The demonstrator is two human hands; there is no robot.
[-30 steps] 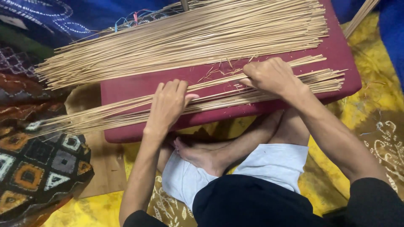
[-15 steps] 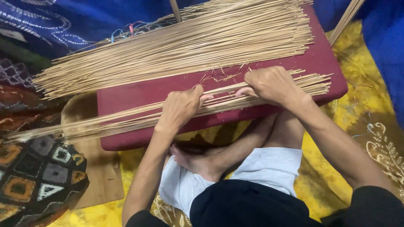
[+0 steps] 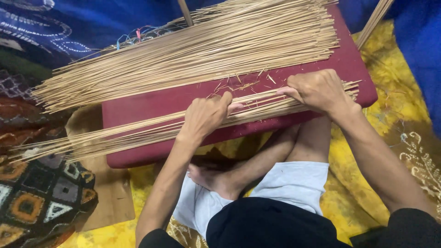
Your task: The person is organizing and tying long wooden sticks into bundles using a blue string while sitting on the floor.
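A dark red cushioned board (image 3: 151,103) lies across my lap. A small bundle of thin pale sticks (image 3: 138,131) runs along its near edge and juts out past the left end. My left hand (image 3: 204,115) presses down on the middle of this bundle with fingers curled over it. My right hand (image 3: 317,89) grips the bundle near its right end. A much larger heap of the same sticks (image 3: 193,55) covers the far half of the board. Small broken splinters (image 3: 239,82) lie between the two piles.
A brown flat board (image 3: 108,197) lies on the floor at the left, beside a patterned cloth (image 3: 32,202). Yellow printed fabric (image 3: 399,133) covers the floor on the right, blue fabric (image 3: 92,23) at the back. My bare feet (image 3: 211,177) are crossed under the red board.
My left hand has slid right along the small bundle, toward my right hand. The right hand has stayed on the bundle's right end.
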